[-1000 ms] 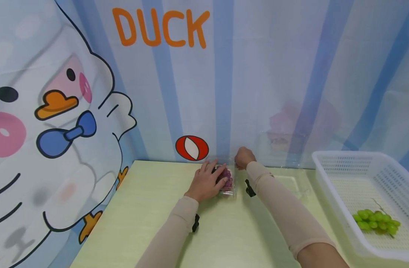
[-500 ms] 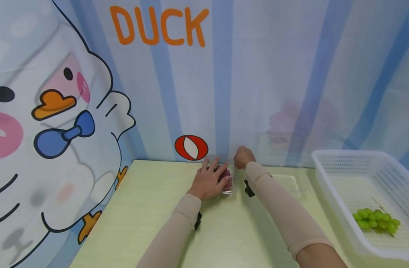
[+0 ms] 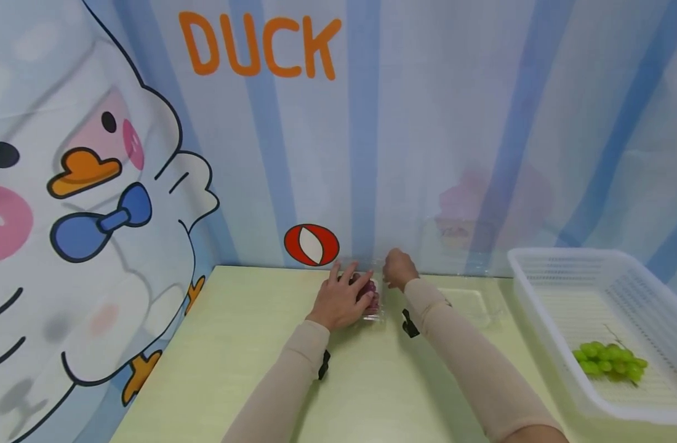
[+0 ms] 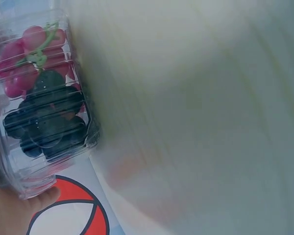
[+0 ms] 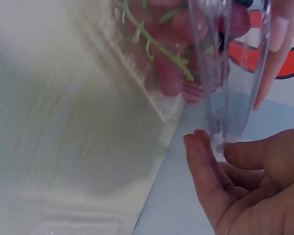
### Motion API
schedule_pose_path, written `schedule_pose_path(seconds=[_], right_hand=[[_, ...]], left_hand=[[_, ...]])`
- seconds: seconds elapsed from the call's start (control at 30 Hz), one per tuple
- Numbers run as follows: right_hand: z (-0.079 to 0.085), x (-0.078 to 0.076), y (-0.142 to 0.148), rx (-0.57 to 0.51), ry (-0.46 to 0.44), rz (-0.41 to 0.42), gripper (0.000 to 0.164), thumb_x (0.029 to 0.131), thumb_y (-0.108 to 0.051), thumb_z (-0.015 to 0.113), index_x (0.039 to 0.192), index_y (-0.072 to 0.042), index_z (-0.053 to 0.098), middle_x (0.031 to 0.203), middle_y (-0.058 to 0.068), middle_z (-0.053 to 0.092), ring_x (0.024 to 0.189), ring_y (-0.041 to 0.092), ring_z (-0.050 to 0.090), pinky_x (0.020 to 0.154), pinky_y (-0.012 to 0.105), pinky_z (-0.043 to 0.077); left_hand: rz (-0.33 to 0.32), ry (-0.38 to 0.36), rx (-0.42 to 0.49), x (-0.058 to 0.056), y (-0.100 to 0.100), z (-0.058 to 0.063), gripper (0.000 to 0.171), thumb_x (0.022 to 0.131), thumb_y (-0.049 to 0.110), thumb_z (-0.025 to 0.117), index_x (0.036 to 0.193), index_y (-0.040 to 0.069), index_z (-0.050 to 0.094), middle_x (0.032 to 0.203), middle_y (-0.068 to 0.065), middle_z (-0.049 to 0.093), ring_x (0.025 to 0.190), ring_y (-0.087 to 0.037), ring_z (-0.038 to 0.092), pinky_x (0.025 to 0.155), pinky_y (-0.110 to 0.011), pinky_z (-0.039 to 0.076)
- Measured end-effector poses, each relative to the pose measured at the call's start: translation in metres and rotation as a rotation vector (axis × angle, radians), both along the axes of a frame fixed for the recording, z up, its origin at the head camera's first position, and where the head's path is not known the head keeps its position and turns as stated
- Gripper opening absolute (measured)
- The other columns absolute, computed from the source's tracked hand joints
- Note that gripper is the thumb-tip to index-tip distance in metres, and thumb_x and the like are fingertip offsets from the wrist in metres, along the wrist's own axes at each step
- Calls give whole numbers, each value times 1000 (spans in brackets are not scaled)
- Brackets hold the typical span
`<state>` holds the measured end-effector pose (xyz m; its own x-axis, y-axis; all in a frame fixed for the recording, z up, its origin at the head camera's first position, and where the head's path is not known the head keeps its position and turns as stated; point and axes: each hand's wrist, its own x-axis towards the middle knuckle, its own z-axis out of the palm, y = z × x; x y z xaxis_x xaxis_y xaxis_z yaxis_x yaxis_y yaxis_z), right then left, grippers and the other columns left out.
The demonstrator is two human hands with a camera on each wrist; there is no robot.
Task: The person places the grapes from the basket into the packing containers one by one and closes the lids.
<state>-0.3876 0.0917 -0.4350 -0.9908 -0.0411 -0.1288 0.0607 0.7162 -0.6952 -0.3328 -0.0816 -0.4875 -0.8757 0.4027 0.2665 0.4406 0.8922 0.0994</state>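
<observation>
A clear plastic fruit box sits near the back edge of the table. Red grapes on a green stem and dark grapes lie inside it. My left hand rests on top of the box with its fingers spread. In the left wrist view, part of that hand shows past the box's end. My right hand is at the box's back right corner. The right wrist view shows its thumb and forefinger pinching the box's plastic edge.
Right of my right hand, a second clear plastic box stands with its lid up near the backdrop. A white perforated basket at the right holds green grapes. A printed duck backdrop rises behind the pale green table.
The head view has shifted slightly, so the scene sits a little further left. Both hands keep their places on the fruit box.
</observation>
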Motion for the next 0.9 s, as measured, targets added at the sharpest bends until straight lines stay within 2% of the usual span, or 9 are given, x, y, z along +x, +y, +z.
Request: schedule_pose_path(seconds=[0.1, 0.2, 0.3, 0.43, 0.53, 0.63, 0.77, 0.9], right_hand=[[2, 13, -1, -44, -24, 26, 16, 96, 10, 47, 106, 12, 60, 108, 27, 65, 89, 34, 70, 69, 37, 62], [4, 25, -2, -44, -46, 53, 12, 95, 11, 48, 102, 10, 58, 105, 25, 64, 86, 32, 67, 72, 38, 62], [4, 36, -2, -34, -61, 63, 11, 96, 10, 49, 104, 10, 55, 106, 25, 61, 85, 30, 64, 74, 38, 62], [3, 48, 0, -37, -73, 58, 27, 95, 9, 50, 121, 17, 52, 126, 32, 58, 97, 36, 65, 73, 37, 62], [1, 56, 0, -67, -83, 59, 43, 93, 10, 50, 135, 20, 45, 142, 35, 49, 111, 42, 64, 74, 37, 62], [-1, 64, 0, -95, -93, 60, 51, 92, 11, 49, 142, 19, 40, 149, 35, 43, 116, 44, 62, 76, 37, 62], [-3, 75, 3, -116, -100, 55, 53, 93, 9, 47, 145, 17, 39, 145, 33, 48, 111, 42, 66, 76, 37, 62], [-5, 88, 6, -186, -130, 52, 55, 95, 7, 49, 148, 16, 37, 130, 32, 59, 108, 41, 68, 78, 39, 62]], left_hand=[[2, 11, -3, 1, -1, 1, 54, 105, 51, 38, 155, 33, 44, 164, -7, 33, 149, -46, 25, 108, -59, 44], [2, 11, -10, 2, -3, 2, 54, 105, 51, 39, 155, 32, 44, 163, -8, 33, 149, -46, 25, 108, -60, 44], [-3, 13, 3, 2, -4, 3, 53, 105, 49, 40, 155, 31, 45, 163, -8, 34, 149, -47, 25, 108, -60, 44], [-11, 10, 14, 1, -3, 3, 53, 105, 49, 40, 155, 31, 44, 163, -9, 33, 148, -48, 25, 108, -61, 43], [-10, 6, 9, 0, -2, 0, 54, 105, 50, 39, 156, 31, 43, 164, -9, 32, 148, -48, 25, 108, -60, 43], [-7, 8, 3, -1, -2, -2, 55, 104, 50, 40, 156, 31, 43, 163, -10, 33, 148, -47, 25, 109, -60, 42], [-7, 5, 1, -1, 0, -2, 55, 104, 49, 41, 157, 31, 42, 163, -11, 33, 148, -47, 25, 110, -60, 42], [-9, -6, -4, 0, 2, -3, 56, 104, 49, 41, 157, 32, 41, 163, -11, 33, 149, -46, 24, 110, -60, 41]])
